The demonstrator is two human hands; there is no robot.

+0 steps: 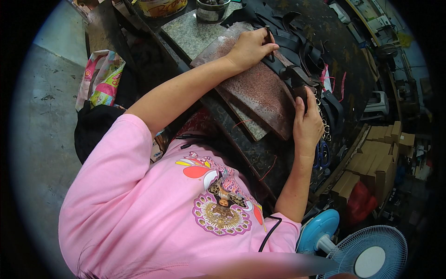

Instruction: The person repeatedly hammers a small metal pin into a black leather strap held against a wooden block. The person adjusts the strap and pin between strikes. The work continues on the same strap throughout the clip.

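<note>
My left hand [251, 50] is closed round a slim dark rod-like tool [268, 33], possibly a punch, held upright over the far part of a worn brown slab [253, 90]. To the right, my right hand [308, 123] is closed on a dark tool that looks like a hammer [295, 74], at the slab's right edge. Its grip is partly hidden by my fingers. Black leather-like straps [304, 49] lie in a loose heap just beyond both hands, and one seems to run between them along the slab. Speckled stone [186, 32] shows beneath the slab.
A small tin [211, 11] and a yellow tub [162, 6] stand at the far left. Metal rings [327, 128] and blue-handled scissors [321, 156] lie right of my right hand. Cardboard boxes [371, 162] and a fan [369, 260] are at the right.
</note>
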